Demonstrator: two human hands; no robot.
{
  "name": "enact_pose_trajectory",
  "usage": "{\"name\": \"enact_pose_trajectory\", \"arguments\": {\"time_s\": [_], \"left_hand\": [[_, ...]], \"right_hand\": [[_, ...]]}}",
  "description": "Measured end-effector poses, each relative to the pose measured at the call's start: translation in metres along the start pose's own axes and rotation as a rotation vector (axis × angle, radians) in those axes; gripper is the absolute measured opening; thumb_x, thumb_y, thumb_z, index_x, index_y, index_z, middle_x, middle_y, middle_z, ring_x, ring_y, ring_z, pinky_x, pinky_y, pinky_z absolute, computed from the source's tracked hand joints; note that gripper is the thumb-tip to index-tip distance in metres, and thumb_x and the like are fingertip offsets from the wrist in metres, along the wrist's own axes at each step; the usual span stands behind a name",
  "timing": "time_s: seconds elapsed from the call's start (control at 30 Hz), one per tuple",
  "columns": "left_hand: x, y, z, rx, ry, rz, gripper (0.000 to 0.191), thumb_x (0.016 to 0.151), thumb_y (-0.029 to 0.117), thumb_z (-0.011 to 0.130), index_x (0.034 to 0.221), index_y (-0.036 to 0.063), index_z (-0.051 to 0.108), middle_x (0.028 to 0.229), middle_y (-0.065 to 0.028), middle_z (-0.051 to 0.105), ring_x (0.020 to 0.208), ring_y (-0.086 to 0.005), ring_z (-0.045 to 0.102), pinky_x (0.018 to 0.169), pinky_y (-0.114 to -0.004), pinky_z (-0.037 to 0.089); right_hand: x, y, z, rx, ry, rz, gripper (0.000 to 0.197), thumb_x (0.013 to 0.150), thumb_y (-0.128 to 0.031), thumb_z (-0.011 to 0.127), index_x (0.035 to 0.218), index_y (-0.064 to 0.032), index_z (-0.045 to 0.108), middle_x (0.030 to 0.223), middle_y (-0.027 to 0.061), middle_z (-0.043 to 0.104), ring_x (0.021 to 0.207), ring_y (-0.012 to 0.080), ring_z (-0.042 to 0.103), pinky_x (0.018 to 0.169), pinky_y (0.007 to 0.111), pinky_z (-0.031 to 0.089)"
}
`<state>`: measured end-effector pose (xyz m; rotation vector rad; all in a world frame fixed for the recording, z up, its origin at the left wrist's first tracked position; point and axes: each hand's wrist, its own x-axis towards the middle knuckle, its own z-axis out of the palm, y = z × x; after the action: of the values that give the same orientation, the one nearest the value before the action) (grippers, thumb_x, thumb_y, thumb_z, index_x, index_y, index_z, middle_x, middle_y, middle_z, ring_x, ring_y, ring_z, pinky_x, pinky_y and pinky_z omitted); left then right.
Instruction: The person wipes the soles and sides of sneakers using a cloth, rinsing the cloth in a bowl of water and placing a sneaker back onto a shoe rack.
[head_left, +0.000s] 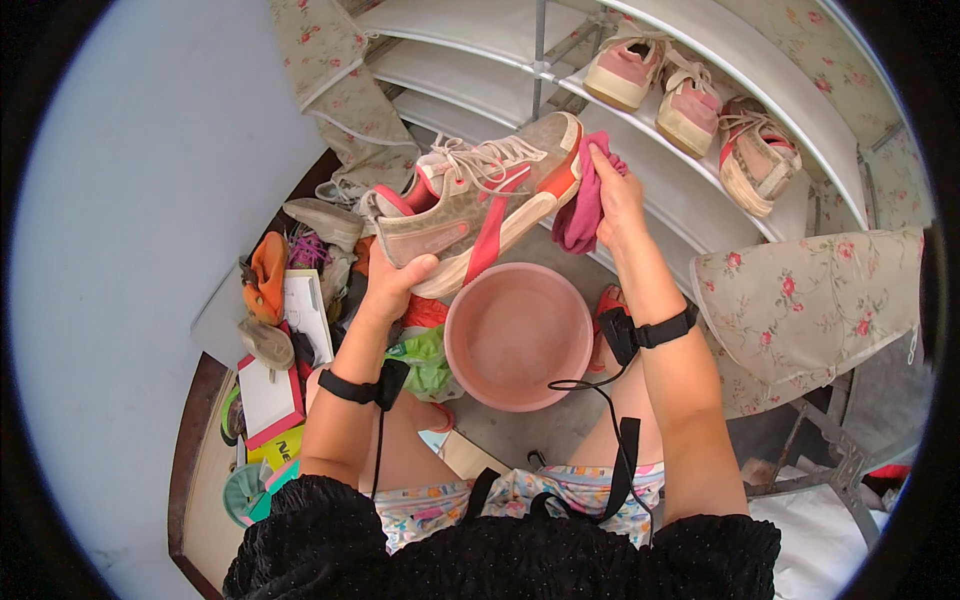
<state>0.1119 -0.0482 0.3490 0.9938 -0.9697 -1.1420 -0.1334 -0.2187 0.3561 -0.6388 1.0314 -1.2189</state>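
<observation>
My left hand (397, 281) grips a beige and red lace-up sneaker (480, 202) by its heel, the thumb along the sole's side. The shoe is tilted, with its toe up and to the right. In my right hand (621, 199) is a bunched magenta cloth (583, 214), held against the front of the toe. Below the sneaker stands a round pink plastic basin (519, 337) on the floor, between my legs. What it holds looks like shallow cloudy water, though this is hard to tell.
A white-shelved shoe rack (637, 127) curves across the far side. It bears several shoes, including a pink sneaker (622, 71). Its floral fabric cover (806, 315) hangs at right. To the left lie piled shoes, an orange shoe (268, 274), papers and a green plastic bag (421, 364).
</observation>
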Motion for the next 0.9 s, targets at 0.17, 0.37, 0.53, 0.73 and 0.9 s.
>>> {"name": "enact_pose_trajectory", "arguments": {"time_s": [0.17, 0.37, 0.53, 0.73, 0.9], "left_hand": [[-0.001, 0.008, -0.002, -0.02, -0.006, 0.028, 0.076, 0.069, 0.027, 0.078, 0.129, -0.0065, 0.045, 0.123, -0.0161, 0.058, 0.111, -0.0245, 0.058, 0.096, -0.036, 0.045], [0.005, -0.015, 0.002, -0.026, 0.052, 0.017, 0.077, 0.07, 0.027, 0.076, 0.132, -0.0048, 0.042, 0.126, -0.0156, 0.056, 0.114, -0.0256, 0.056, 0.098, -0.036, 0.043], [0.008, -0.024, 0.019, -0.009, 0.125, 0.045, 0.068, 0.075, 0.022, 0.074, 0.131, -0.0042, 0.044, 0.125, -0.0137, 0.056, 0.112, -0.0224, 0.056, 0.097, -0.035, 0.043], [0.02, -0.018, 0.028, 0.027, 0.236, 0.139, 0.067, 0.076, 0.013, 0.076, 0.131, 0.002, 0.039, 0.122, -0.0111, 0.055, 0.108, -0.0202, 0.056, 0.094, -0.033, 0.045], [0.024, -0.019, 0.027, 0.081, 0.309, 0.185, 0.068, 0.076, 0.02, 0.075, 0.131, -0.0015, 0.041, 0.122, -0.0117, 0.056, 0.11, -0.021, 0.055, 0.097, -0.033, 0.041]], "right_hand": [[-0.017, 0.0, -0.003, 0.124, -0.29, 0.056, 0.024, 0.091, -0.011, 0.06, 0.114, -0.003, 0.059, 0.105, 0.0083, 0.065, 0.092, 0.0192, 0.064, 0.082, 0.035, 0.052], [-0.008, 0.019, 0.004, 0.182, -0.343, 0.137, 0.036, 0.096, -0.025, 0.054, 0.125, -0.0034, 0.051, 0.12, 0.0104, 0.06, 0.107, 0.0232, 0.06, 0.096, 0.04, 0.048], [-0.037, 0.051, 0.039, 0.019, -0.033, 0.098, 0.047, 0.1, -0.043, 0.039, 0.119, -0.0032, 0.052, 0.103, 0.0081, 0.062, 0.097, 0.0193, 0.06, 0.085, 0.037, 0.05], [-0.053, 0.069, 0.048, -0.11, -0.241, 0.049, 0.036, 0.101, -0.037, 0.043, 0.103, -0.004, 0.057, 0.091, 0.0052, 0.061, 0.075, 0.0136, 0.059, 0.067, 0.028, 0.049], [-0.074, 0.076, 0.055, -0.101, -0.318, 0.159, 0.03, 0.097, -0.035, 0.052, 0.1, -0.0054, 0.057, 0.087, 0.003, 0.06, 0.069, 0.0119, 0.059, 0.057, 0.029, 0.051]]}}
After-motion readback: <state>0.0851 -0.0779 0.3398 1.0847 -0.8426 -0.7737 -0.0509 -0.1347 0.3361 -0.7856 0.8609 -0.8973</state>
